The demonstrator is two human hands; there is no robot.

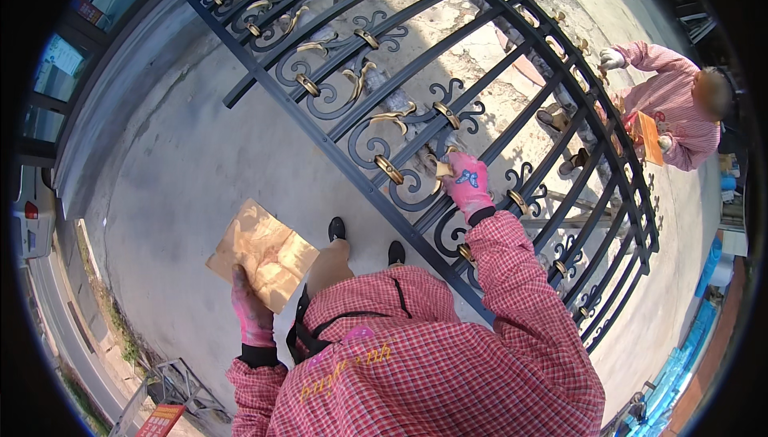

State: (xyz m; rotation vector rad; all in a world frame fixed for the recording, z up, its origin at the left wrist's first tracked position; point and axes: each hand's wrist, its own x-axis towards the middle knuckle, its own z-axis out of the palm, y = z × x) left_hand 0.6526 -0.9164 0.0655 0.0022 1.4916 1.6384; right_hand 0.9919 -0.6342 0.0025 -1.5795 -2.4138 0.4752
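A dark wrought-iron railing panel (324, 139), with curled scrolls and gold-painted collars, spans the upper and right middle of the view. My left hand (253, 309), in a pink glove, grips the lower edge of a creased gold-coloured sheet (264, 254), held apart from the railing. Over the scrollwork, my right hand (469, 184), in a pink glove with a blue butterfly print, pinches a small tan piece (443, 170). Its fingertips are beside a gold-tinted scroll leaf; whether the piece touches the metal I cannot tell. A gold collar (389, 170) sits just left of that hand.
Across the railing at the right, a co-worker (668, 109) in a matching checked shirt holds an orange sheet (646, 139). Glass windows (60, 69) line the upper left. A red sign (162, 421) stands at the lower left. Blue wrapped bundles (680, 357) lie along the right edge.
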